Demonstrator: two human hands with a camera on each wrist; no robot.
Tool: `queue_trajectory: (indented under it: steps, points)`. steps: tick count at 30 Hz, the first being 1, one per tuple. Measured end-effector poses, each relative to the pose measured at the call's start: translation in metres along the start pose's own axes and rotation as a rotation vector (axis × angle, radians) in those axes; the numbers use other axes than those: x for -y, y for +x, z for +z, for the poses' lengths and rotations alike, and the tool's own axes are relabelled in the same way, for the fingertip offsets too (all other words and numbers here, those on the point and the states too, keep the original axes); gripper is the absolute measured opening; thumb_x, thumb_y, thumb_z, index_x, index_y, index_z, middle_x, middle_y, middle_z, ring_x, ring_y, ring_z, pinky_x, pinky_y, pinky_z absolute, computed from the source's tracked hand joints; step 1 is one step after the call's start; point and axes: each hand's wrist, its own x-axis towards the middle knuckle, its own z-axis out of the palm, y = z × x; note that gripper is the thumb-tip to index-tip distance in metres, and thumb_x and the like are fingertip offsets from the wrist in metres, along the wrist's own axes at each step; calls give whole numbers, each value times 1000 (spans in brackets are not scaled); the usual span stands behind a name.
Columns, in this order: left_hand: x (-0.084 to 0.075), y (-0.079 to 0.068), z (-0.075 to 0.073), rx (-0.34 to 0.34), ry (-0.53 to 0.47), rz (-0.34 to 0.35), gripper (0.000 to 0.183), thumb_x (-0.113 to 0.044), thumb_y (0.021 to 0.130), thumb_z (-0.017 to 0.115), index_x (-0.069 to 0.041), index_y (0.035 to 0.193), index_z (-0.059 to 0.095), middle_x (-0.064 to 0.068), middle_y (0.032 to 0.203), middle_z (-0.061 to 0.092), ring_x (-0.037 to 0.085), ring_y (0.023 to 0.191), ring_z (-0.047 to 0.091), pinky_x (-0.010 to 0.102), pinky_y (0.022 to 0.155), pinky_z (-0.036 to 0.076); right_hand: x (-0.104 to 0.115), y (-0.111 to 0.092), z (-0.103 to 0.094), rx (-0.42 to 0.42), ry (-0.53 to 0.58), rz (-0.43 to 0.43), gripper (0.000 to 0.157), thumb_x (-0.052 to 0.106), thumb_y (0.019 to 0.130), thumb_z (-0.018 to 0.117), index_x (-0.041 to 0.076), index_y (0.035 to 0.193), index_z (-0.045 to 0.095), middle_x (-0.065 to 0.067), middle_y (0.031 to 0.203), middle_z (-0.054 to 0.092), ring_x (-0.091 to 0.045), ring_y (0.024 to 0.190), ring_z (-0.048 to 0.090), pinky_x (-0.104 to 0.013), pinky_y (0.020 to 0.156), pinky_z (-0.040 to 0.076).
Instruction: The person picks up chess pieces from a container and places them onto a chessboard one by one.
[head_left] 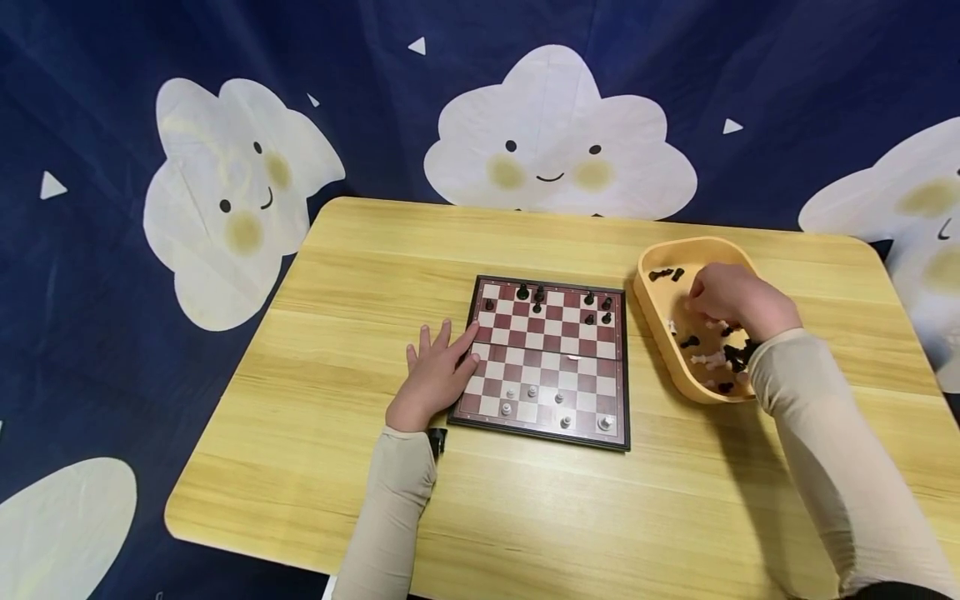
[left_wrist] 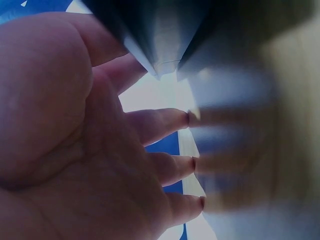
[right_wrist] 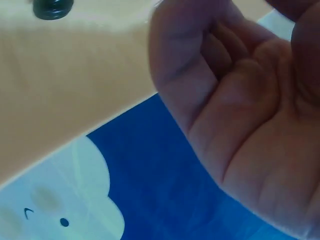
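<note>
A chessboard (head_left: 540,358) lies on the table with several black pieces near its far edge and several white pieces near its front edge. My left hand (head_left: 435,379) rests at the board's left side, fingers spread, thumb and index finger touching the edge. In the left wrist view, the left hand's palm (left_wrist: 100,145) shows extended fingers. My right hand (head_left: 738,298) reaches into a yellow plastic bin (head_left: 678,379) of loose chess pieces, fingers bent downward. The right wrist view shows curled fingers on the right hand (right_wrist: 240,110); its fingertips are hidden, so anything between them cannot be seen.
The wooden table (head_left: 540,517) carries the board and, to its right, the bin. Black and white pieces (head_left: 708,360) lie scattered inside the bin. Behind the table hangs a dark blue curtain (head_left: 375,100) with smiling white clouds.
</note>
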Motion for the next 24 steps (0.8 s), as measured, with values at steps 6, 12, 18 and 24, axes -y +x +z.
queue_trajectory:
  steps: [6,12,18,24]
  points:
    - [-1,0,1,1,-2,0,55,-36,110,46,-26,163,35,23,170,13,49,155,-9,70,118,-5,1,16,-5,-82,-79,11,27,12,94,63,-9,109,71,-34,114,67,-53,109,60,-60,97,47]
    - [-2,0,0,2,-4,-9,55,-37,110,46,-27,163,34,21,171,12,47,155,-10,69,119,-6,-1,20,-9,-67,-93,35,30,13,94,62,-11,110,70,-35,117,66,-55,112,58,-60,99,46]
    - [0,2,1,-3,-5,-1,55,-37,110,45,-27,163,34,21,171,12,48,155,-11,70,119,-6,-4,11,-12,-90,-5,75,23,14,91,61,-4,89,75,-16,83,67,-39,86,60,-45,74,49]
    - [2,2,1,6,0,-2,55,-37,111,44,-27,164,33,21,171,11,48,155,-10,69,119,-7,-6,-4,-17,-46,4,130,20,11,85,57,3,70,67,-5,66,54,-28,66,52,-37,60,40]
